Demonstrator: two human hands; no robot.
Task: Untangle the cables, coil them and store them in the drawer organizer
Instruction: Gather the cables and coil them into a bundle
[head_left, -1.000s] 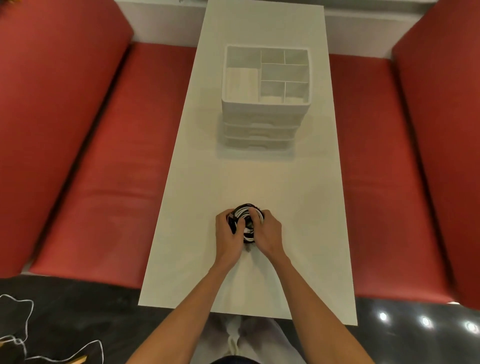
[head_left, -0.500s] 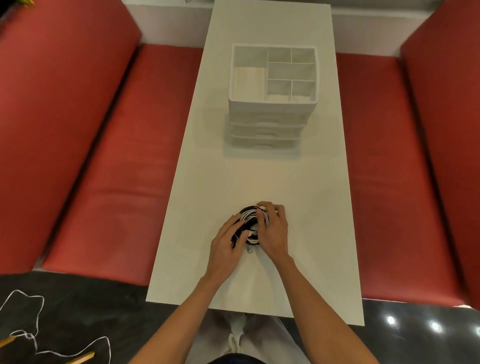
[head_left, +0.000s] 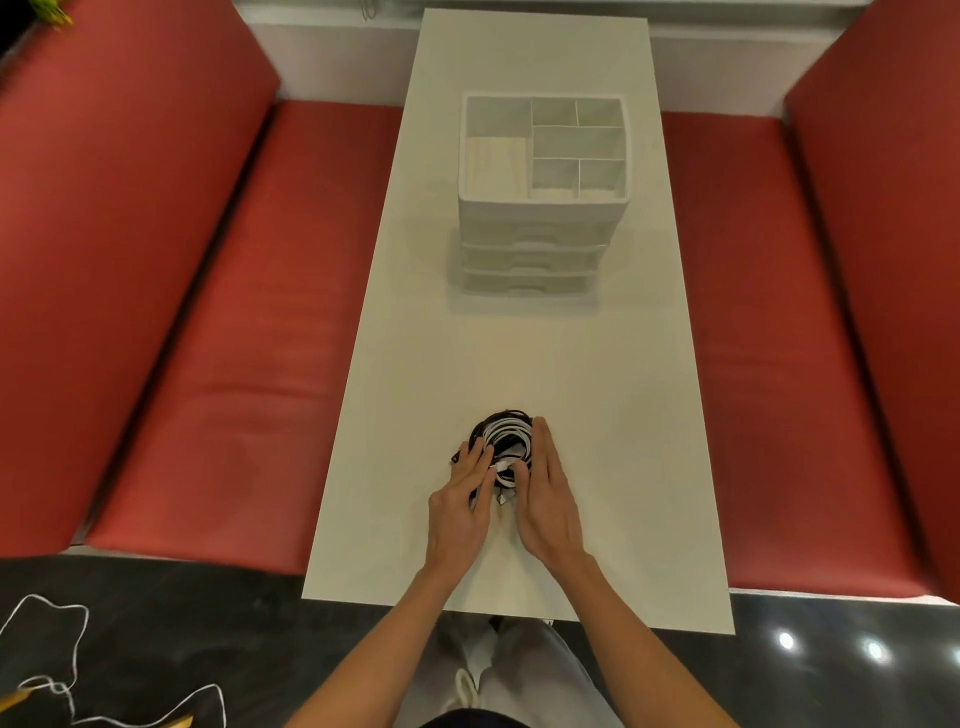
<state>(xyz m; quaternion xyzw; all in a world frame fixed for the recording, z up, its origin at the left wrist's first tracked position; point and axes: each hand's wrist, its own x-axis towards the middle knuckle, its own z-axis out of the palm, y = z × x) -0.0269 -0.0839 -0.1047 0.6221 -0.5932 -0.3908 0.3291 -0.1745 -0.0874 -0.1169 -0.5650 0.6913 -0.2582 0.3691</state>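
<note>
Head view, one moment. The cable bundle (head_left: 506, 444) is a small round coil of black and white cords wound together: black loops at the outer far-left rim, white loops toward the centre and right, and a white connector end lying at the near edge betw. the two hands. It rests on the white table (head_left: 519, 353), near end, approx. on the centre line. The left hand (head_left: 460, 512) lies on the coil's near-left side, fingers spread and almost straight, touching the cords w/o curling round them (an open, pressing contact, not a grip). The right hand (head_left: 548, 499) stands on edge against the coil's right side, fingers straight and together, palm facing left, likewise not clasping. The drawer organizer (head_left: 543, 208), white, stands well apart at the far half of the table: its top tray is split into one large compartment at left and five smaller ones at right, w/ three drawer fronts below facing near, all pushed in. Red benches (head_left: 234, 364) flank the table left and right. A thin white cord (head_left: 47, 649) lies looped on the dark floor at near left.
</note>
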